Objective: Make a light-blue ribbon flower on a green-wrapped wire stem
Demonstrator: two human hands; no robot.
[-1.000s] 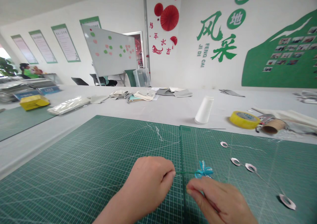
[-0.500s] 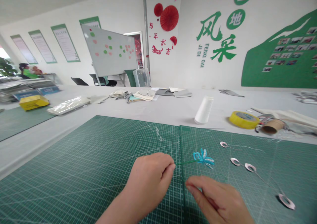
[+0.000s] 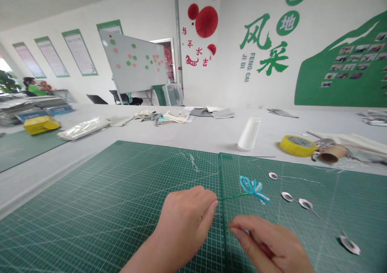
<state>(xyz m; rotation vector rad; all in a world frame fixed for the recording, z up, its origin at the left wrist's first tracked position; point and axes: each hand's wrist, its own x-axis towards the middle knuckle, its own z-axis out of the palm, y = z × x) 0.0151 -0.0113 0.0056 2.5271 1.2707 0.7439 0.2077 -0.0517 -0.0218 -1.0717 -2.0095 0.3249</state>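
Note:
My left hand (image 3: 189, 220) pinches the green stem (image 3: 236, 195) of a blue flower (image 3: 256, 187), whose looped petals carry rows of pale beads. The flower points to the right, above the joint between two green cutting mats (image 3: 145, 176). Just below the stem, my right hand (image 3: 270, 240) is closed, thumb against forefinger. Whatever lies between those fingertips, if anything, is too small to make out. To the right, several pale oval rings (image 3: 306, 204) with thin wire tails rest on the mat.
Beyond the mats stand a white thread cone (image 3: 249, 134), a yellow tape roll (image 3: 298, 145) and a cardboard tube (image 3: 332, 154). Fabric scraps (image 3: 175, 115) and a plastic-wrapped pack (image 3: 84, 128) lie farther back. A yellow box (image 3: 41, 125) is at left. A person (image 3: 36, 87) sits in the far background.
The flower has shifted slightly right and turned, so its petals show wider. My left hand has moved a little to the right with the stem; my right hand has shifted slightly right.

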